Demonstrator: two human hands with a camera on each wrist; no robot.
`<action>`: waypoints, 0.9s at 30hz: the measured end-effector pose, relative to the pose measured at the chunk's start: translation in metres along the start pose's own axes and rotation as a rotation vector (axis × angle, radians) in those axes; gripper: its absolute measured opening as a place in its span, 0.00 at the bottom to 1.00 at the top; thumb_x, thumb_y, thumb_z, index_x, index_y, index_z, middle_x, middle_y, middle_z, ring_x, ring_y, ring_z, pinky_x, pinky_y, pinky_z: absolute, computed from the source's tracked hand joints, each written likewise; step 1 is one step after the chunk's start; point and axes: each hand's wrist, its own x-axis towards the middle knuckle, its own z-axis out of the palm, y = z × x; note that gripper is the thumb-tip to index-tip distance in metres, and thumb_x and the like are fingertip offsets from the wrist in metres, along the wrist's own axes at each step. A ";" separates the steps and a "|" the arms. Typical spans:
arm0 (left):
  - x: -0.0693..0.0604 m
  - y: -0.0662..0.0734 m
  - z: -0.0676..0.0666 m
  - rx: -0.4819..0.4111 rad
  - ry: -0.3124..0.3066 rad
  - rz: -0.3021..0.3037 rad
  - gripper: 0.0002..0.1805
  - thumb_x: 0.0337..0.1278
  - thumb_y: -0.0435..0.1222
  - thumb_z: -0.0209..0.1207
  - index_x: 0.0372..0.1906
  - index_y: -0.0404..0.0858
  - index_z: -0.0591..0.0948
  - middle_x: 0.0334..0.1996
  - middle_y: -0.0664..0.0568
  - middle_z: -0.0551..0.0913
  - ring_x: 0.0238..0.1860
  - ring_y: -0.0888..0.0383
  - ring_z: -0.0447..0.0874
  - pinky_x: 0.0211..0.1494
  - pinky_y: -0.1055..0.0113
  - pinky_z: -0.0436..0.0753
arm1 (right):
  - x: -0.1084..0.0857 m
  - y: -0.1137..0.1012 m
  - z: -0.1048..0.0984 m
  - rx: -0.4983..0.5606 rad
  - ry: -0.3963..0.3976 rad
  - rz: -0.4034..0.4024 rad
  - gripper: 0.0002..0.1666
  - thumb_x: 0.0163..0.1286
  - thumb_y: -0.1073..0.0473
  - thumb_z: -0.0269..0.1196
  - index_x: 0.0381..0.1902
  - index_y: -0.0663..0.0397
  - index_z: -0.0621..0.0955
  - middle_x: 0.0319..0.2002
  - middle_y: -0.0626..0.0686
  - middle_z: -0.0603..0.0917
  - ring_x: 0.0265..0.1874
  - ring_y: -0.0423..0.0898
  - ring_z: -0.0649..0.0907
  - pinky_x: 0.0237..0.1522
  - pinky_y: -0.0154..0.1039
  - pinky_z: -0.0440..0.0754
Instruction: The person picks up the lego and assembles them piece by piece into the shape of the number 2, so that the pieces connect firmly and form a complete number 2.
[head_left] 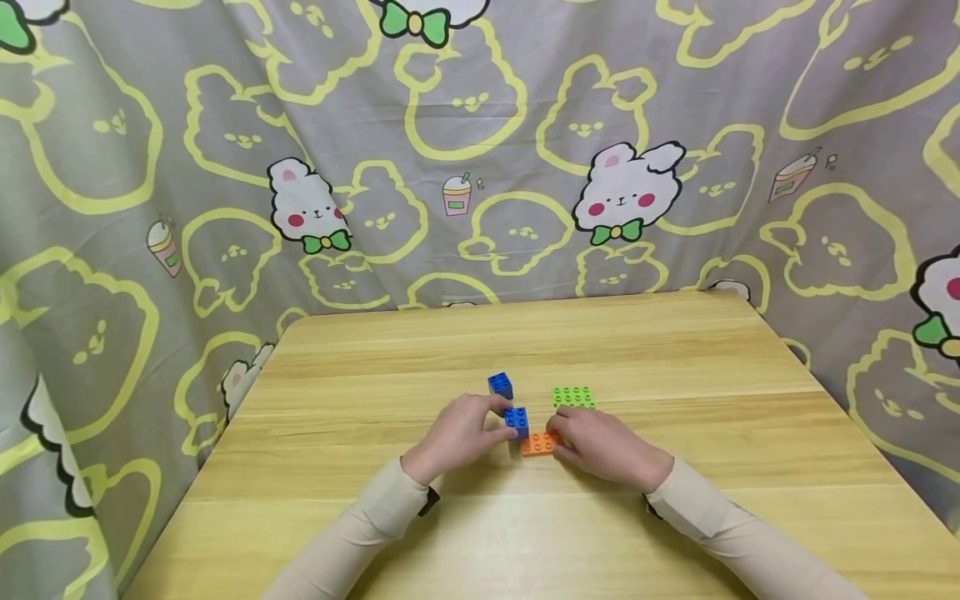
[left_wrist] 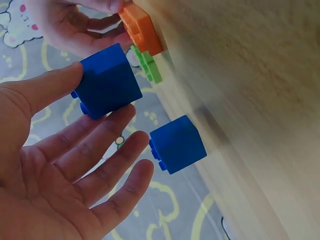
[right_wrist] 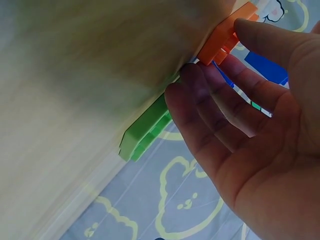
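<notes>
In the head view my left hand (head_left: 463,432) pinches a blue building brick (head_left: 516,422) between thumb and fingers, studs facing up. The left wrist view shows this brick (left_wrist: 111,82) between the thumb and fingertips, the other fingers spread loosely. My right hand (head_left: 606,443) holds a flat orange brick (head_left: 537,444) by its right end, close to the tabletop. From the right wrist, the thumb lies on one side of the orange brick (right_wrist: 227,35) and fingertips on the other. Whether the blue and orange bricks touch, I cannot tell.
A second blue brick (head_left: 500,385) stands just beyond my left fingers. Past the right hand lies a flat green brick (head_left: 573,397), partly covered by the fingers. Everything is on a wooden table (head_left: 480,533), with a patterned curtain (head_left: 517,108) along its back and sides.
</notes>
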 end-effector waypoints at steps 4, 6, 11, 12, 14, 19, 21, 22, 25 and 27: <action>0.000 0.000 0.003 0.005 -0.005 0.002 0.21 0.64 0.45 0.68 0.56 0.38 0.85 0.49 0.49 0.90 0.49 0.52 0.89 0.50 0.62 0.84 | 0.000 0.000 0.001 -0.002 -0.002 0.004 0.08 0.70 0.55 0.69 0.44 0.51 0.85 0.38 0.46 0.83 0.32 0.37 0.78 0.37 0.38 0.83; 0.000 0.000 0.004 0.010 -0.007 0.006 0.21 0.64 0.45 0.69 0.56 0.38 0.86 0.48 0.49 0.90 0.48 0.53 0.89 0.49 0.62 0.84 | 0.000 0.000 0.002 0.000 -0.003 0.004 0.09 0.70 0.55 0.69 0.44 0.51 0.85 0.38 0.46 0.83 0.32 0.37 0.78 0.37 0.38 0.83; -0.001 0.001 0.006 0.012 -0.017 0.010 0.21 0.63 0.45 0.69 0.56 0.38 0.86 0.49 0.49 0.90 0.47 0.53 0.89 0.47 0.63 0.85 | 0.000 -0.001 0.002 0.011 -0.005 0.006 0.09 0.70 0.55 0.69 0.44 0.51 0.85 0.38 0.45 0.83 0.32 0.36 0.77 0.36 0.38 0.82; -0.002 0.001 0.007 0.013 -0.018 0.010 0.21 0.63 0.45 0.69 0.56 0.39 0.85 0.49 0.49 0.89 0.47 0.54 0.88 0.48 0.63 0.85 | 0.000 -0.002 0.002 0.012 -0.005 0.007 0.09 0.70 0.55 0.69 0.44 0.51 0.85 0.38 0.45 0.83 0.32 0.36 0.77 0.36 0.38 0.82; -0.002 0.001 0.008 0.017 -0.020 0.010 0.21 0.64 0.45 0.69 0.56 0.39 0.85 0.50 0.50 0.89 0.48 0.54 0.88 0.48 0.63 0.85 | 0.000 -0.002 0.002 0.013 -0.005 0.008 0.08 0.69 0.55 0.69 0.44 0.51 0.85 0.38 0.45 0.83 0.32 0.36 0.77 0.36 0.38 0.82; -0.001 -0.001 0.011 0.023 -0.020 0.020 0.21 0.63 0.45 0.69 0.56 0.39 0.85 0.51 0.50 0.89 0.49 0.54 0.88 0.51 0.61 0.84 | 0.000 -0.003 0.001 0.011 -0.007 0.013 0.09 0.69 0.55 0.69 0.44 0.51 0.85 0.39 0.45 0.83 0.32 0.36 0.77 0.36 0.38 0.82; -0.001 -0.001 0.011 0.019 -0.024 0.021 0.21 0.63 0.45 0.69 0.56 0.39 0.85 0.50 0.50 0.89 0.49 0.54 0.88 0.51 0.61 0.84 | 0.000 -0.003 0.000 0.012 -0.007 0.012 0.09 0.69 0.55 0.69 0.44 0.50 0.85 0.38 0.45 0.83 0.32 0.36 0.77 0.35 0.37 0.81; -0.001 -0.001 0.011 0.018 -0.028 0.017 0.21 0.63 0.45 0.69 0.56 0.39 0.85 0.50 0.50 0.89 0.49 0.55 0.87 0.51 0.61 0.84 | 0.000 -0.003 0.000 0.012 -0.006 0.011 0.09 0.69 0.55 0.69 0.44 0.50 0.85 0.38 0.45 0.83 0.32 0.36 0.77 0.35 0.37 0.81; -0.001 0.000 0.012 0.015 -0.033 0.006 0.21 0.64 0.46 0.68 0.57 0.39 0.85 0.51 0.50 0.89 0.50 0.55 0.87 0.52 0.61 0.84 | 0.000 -0.003 -0.001 0.011 -0.004 0.009 0.08 0.70 0.55 0.69 0.43 0.50 0.85 0.38 0.44 0.83 0.31 0.36 0.77 0.34 0.37 0.81; -0.001 0.000 0.012 0.014 -0.035 0.001 0.21 0.64 0.46 0.68 0.57 0.39 0.85 0.52 0.51 0.88 0.50 0.56 0.87 0.53 0.61 0.84 | 0.000 -0.003 -0.001 0.010 -0.003 0.008 0.07 0.69 0.56 0.69 0.43 0.50 0.85 0.37 0.44 0.83 0.31 0.36 0.76 0.34 0.37 0.80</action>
